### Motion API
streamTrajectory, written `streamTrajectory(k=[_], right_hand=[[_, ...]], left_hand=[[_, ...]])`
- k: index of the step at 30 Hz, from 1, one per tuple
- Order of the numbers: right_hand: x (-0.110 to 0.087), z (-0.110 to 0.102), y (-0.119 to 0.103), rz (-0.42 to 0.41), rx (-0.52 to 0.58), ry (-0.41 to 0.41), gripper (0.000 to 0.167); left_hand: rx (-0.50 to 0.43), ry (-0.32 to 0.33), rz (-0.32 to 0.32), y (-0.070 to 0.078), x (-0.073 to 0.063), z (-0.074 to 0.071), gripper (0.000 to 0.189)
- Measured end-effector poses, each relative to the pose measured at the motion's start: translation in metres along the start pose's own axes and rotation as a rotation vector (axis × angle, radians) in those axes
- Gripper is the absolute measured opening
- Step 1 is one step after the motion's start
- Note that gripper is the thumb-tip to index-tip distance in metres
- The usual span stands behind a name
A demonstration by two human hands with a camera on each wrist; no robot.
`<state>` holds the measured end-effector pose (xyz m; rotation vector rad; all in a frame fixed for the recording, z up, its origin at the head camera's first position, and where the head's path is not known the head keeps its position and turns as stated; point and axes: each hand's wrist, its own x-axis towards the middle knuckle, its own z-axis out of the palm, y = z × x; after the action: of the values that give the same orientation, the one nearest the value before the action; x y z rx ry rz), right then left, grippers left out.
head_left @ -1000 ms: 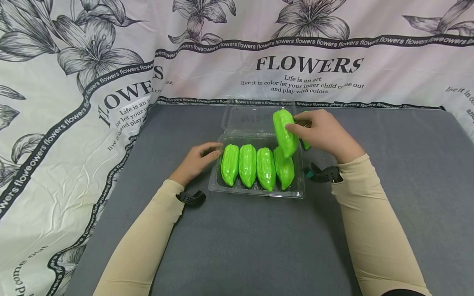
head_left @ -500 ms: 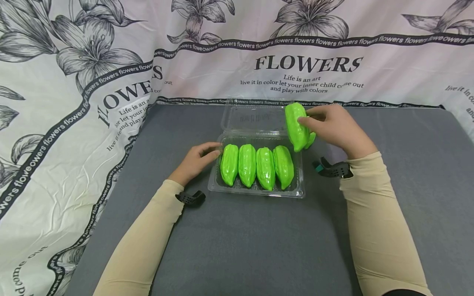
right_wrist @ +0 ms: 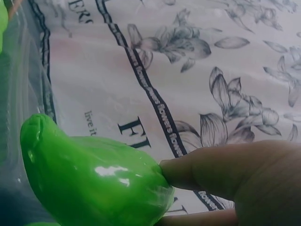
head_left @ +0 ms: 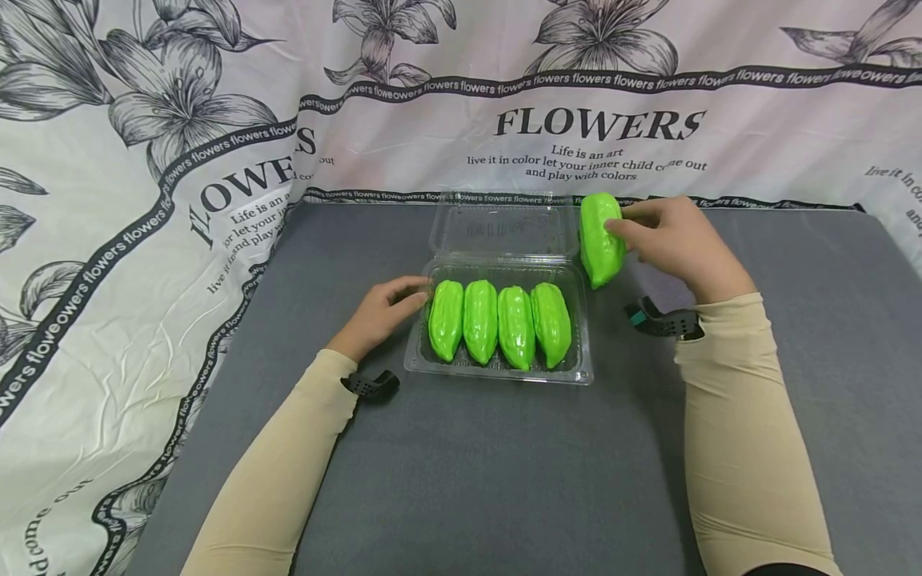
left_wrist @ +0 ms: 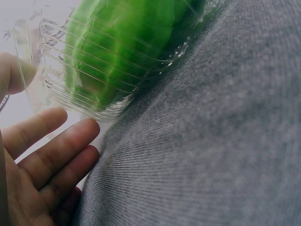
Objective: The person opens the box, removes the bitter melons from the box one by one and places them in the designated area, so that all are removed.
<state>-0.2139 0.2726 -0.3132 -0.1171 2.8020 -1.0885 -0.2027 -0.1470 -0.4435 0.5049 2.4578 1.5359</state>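
My right hand pinches a glossy green ridged fruit, tapered at its lower end, between thumb and fingers. It is held up beside the right edge of the open lid in the head view. In the right wrist view the thumb presses one end of this fruit. Several like it lie side by side in a clear plastic clamshell box. At the box's left side is my left hand. Its fingers look relaxed, by the ribbed wall in the left wrist view; firm contact cannot be told.
The box's clear lid is folded back toward the flower-printed cloth. A grey surface lies under everything. A sliver of another green thing shows at the right wrist view's bottom edge.
My right hand has moved right and slightly away with the green fruit, from over the box's right end to beside the lid. The left hand stays in place.
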Motion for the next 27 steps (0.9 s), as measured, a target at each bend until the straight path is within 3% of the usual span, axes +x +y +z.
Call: streamTrajectory(k=[13,27], right_hand=[[0.001,-0.012,0.022,0.063,0.029,0.042,0.071],[0.008,-0.009,0.050,0.114,0.011,0.076,0.074]], left_hand=[[0.008,-0.003,-0.017,0.001,0.001,0.000,0.045],[0.000,-0.002,-0.017,0.001,0.000,0.000,0.044]])
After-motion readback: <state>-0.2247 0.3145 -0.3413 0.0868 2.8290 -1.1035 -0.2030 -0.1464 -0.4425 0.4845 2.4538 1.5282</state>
